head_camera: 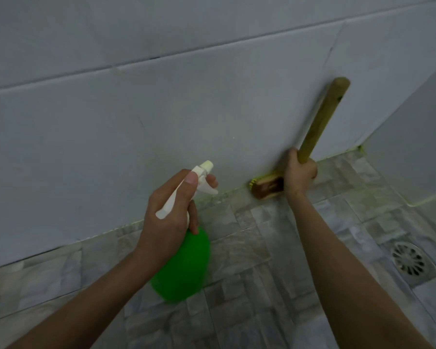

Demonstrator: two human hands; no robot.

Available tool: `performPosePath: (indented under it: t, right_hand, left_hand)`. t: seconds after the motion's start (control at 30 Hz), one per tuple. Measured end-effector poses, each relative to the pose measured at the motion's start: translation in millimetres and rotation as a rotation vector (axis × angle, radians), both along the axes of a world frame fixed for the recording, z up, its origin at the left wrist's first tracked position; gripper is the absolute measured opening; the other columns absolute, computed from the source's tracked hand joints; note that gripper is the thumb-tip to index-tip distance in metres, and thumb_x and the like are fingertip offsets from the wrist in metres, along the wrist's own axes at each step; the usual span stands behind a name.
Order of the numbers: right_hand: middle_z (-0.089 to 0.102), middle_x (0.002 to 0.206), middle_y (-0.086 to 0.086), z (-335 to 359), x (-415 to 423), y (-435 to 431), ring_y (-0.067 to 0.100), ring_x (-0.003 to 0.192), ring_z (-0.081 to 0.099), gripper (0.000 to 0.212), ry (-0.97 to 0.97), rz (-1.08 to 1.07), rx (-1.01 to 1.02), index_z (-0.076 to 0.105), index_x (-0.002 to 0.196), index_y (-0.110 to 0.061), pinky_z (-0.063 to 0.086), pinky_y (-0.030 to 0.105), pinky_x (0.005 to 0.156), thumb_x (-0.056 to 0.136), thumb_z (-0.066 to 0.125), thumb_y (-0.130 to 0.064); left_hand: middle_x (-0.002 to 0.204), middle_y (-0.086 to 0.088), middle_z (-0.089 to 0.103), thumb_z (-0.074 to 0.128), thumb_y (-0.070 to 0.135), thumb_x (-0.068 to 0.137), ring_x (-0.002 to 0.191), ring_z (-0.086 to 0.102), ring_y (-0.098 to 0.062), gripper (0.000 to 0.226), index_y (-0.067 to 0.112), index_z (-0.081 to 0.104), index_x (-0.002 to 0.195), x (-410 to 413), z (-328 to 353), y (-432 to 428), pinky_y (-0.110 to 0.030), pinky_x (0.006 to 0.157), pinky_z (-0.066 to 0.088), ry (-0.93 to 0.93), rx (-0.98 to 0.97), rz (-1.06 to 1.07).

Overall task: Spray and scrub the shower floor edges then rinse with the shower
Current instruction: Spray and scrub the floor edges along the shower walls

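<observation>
My left hand (170,210) grips the white trigger head of a green spray bottle (184,268), with the nozzle aimed at the joint between floor and wall. My right hand (300,173) holds the wooden handle of a scrub brush (320,122). The brush's brown head (267,187) lies with its yellow bristles against the floor edge (227,195), where the stone-look floor tiles meet the white wall tiles. The handle slants up along the wall.
A round metal floor drain (408,259) sits in the floor at the right. White tiled walls (136,109) form a corner at the upper right, with a raised white ledge (418,197) beside it. Grey floor tiles (249,285) spread below my arms.
</observation>
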State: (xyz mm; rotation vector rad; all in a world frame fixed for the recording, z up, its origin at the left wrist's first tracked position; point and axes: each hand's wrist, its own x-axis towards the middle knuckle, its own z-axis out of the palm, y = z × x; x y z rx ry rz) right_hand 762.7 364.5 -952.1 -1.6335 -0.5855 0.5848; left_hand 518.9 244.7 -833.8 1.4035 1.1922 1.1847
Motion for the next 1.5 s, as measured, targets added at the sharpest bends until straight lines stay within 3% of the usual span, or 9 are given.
performPosePath:
  t: [0.17,0.33,0.43,0.53,0.6,0.8,0.97,1.3,1.5]
  right_hand:
    - [0.055,0.059,0.009,-3.4,-74.9,-11.8,0.013,0.05,0.045,0.019,-0.044,-0.106,0.022,0.065,0.066,-0.001,0.036,0.028,0.06,0.083,0.066,-0.011]
    - [0.056,0.055,0.016,-12.4,-101.3,-22.4,0.015,0.054,0.046,0.035,-0.096,-0.065,0.053,0.052,0.048,-0.006,0.038,0.018,0.062,0.078,0.061,-0.022]
    - [0.046,0.055,0.0,-6.8,-78.1,-13.9,0.021,0.065,0.052,0.035,-0.051,-0.169,0.183,0.037,0.055,-0.03,0.044,0.033,0.07,0.078,0.062,-0.022]
    - [0.036,0.053,-0.012,-6.8,-106.4,-20.7,0.01,0.054,0.032,0.036,-0.091,-0.121,0.178,0.047,0.051,-0.015,0.033,0.027,0.061,0.08,0.066,-0.004]
    - [0.046,0.05,0.001,-14.1,-132.4,-31.5,0.01,0.055,0.039,0.036,-0.082,-0.032,0.106,0.061,0.059,0.004,0.037,0.032,0.058,0.078,0.065,-0.027]
    - [0.045,0.049,0.003,-20.9,-117.0,-26.0,0.016,0.046,0.042,0.036,-0.049,0.038,0.189,0.047,0.052,-0.009,0.03,0.023,0.05,0.073,0.05,-0.039]
    - [0.04,0.046,0.001,-21.5,-117.3,-23.7,0.008,0.041,0.037,0.034,-0.076,0.039,0.217,0.042,0.049,-0.013,0.028,0.023,0.048,0.075,0.05,-0.033]
    - [0.046,0.052,0.007,-18.4,-117.2,-24.8,0.008,0.045,0.036,0.029,-0.052,0.006,0.184,0.052,0.056,-0.005,0.029,0.024,0.05,0.077,0.054,-0.025]
    - [0.045,0.051,0.007,-12.3,-159.5,-40.1,0.01,0.045,0.035,0.027,-0.078,0.073,0.126,0.05,0.056,-0.008,0.026,0.013,0.044,0.077,0.054,-0.025]
  left_hand:
    - [0.1,-0.001,0.074,0.039,0.046,0.098,0.036,0.043,-0.024,0.04,0.026,0.074,0.1,-7.4,1.0,4.6,-0.02,0.044,0.039,-0.02,0.01,0.058]
    - [0.108,-0.002,0.073,0.039,0.044,0.098,0.036,0.044,-0.023,0.041,0.019,0.071,0.103,-17.5,-1.8,-1.6,-0.02,0.043,0.039,-0.015,-0.002,0.081]
    - [0.107,-0.001,0.074,0.04,0.046,0.097,0.036,0.043,-0.022,0.041,0.021,0.073,0.101,-29.9,4.6,-7.4,-0.021,0.042,0.039,-0.017,-0.005,0.128]
    - [0.105,0.0,0.075,0.04,0.046,0.097,0.036,0.043,-0.022,0.038,0.026,0.073,0.101,-37.2,8.3,-11.1,-0.022,0.041,0.038,-0.009,-0.002,0.17]
    - [0.102,-0.002,0.074,0.039,0.046,0.098,0.036,0.044,-0.022,0.04,0.027,0.073,0.099,-40.3,5.4,-12.4,-0.023,0.043,0.039,0.014,-0.011,0.167]
    - [0.089,-0.03,0.068,0.042,0.06,0.094,0.037,0.049,-0.024,0.05,0.02,0.073,0.095,-49.5,-1.9,-15.0,-0.022,0.047,0.042,0.198,-0.152,0.164]
    - [0.047,0.007,0.058,0.048,0.051,0.096,0.037,0.047,-0.004,0.049,0.013,0.068,0.072,-56.2,5.2,-30.5,-0.021,0.044,0.042,0.368,-0.311,0.174]
    - [0.078,-0.01,0.073,0.046,0.053,0.101,0.038,0.05,-0.01,0.043,0.023,0.077,0.091,-72.2,4.6,-37.7,-0.028,0.047,0.045,0.354,-0.36,0.17]
    - [0.045,0.009,0.056,0.048,0.045,0.1,0.036,0.048,-0.003,0.045,0.021,0.067,0.068,-62.0,9.6,-29.0,-0.02,0.044,0.041,0.339,-0.326,0.228]
